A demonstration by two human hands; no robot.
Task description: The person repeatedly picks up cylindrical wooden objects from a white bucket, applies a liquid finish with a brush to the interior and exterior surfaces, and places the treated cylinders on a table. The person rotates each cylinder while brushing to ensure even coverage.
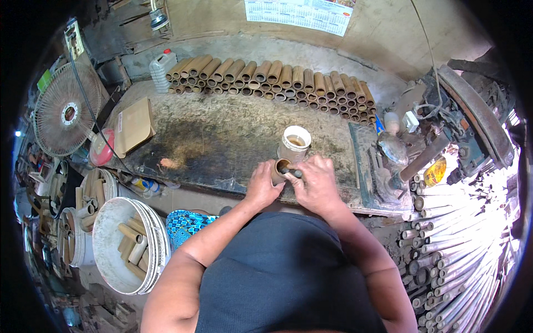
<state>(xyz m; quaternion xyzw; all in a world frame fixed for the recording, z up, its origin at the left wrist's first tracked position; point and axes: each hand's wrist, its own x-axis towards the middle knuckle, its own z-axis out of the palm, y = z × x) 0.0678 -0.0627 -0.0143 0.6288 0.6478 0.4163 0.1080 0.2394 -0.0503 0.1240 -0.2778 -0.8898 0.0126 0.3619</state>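
Observation:
My left hand (pixel 264 186) is closed around a short bamboo tube (pixel 276 176) near the front edge of the workbench, its open end facing up. In my right hand (pixel 317 186) is a short dark-handled tool (pixel 297 173), gripped between the fingers. The tool's inner end reaches the tube's mouth, and its tip cannot be made out there. Just beyond the tube stands a whitish plastic cup (pixel 287 150) with brownish liquid in it, close to my right fingers.
Stacked bamboo tubes (pixel 266 80) line the back of the stained workbench (pixel 205 139). A plastic jug (pixel 160 75), cardboard (pixel 135 127) and fan (pixel 69 114) are left. White buckets (pixel 114 266) hold cut tubes. A bench machine (pixel 472 122) and long bamboo poles (pixel 455 261) occupy the right.

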